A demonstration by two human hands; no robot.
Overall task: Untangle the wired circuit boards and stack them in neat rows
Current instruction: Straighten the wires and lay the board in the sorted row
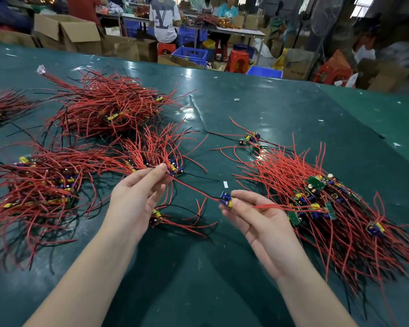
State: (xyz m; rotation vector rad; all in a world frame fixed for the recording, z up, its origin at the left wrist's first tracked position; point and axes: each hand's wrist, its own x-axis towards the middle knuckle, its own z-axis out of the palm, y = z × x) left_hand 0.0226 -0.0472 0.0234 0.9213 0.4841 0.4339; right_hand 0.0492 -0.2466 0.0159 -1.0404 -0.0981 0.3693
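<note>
Fingers of the right hand pinch a small circuit board held above the green table; the left hand pinches its red wire. The wire's long axis runs from far left to near right between the hands. Heaps of wired boards lie left and right; the right heap's edge is cut off, and its tangle hides most boards.

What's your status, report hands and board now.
Left hand pinches red wire. Right hand grips small wired circuit board. Right-side tangled pile trails wires across right fingers.
</note>
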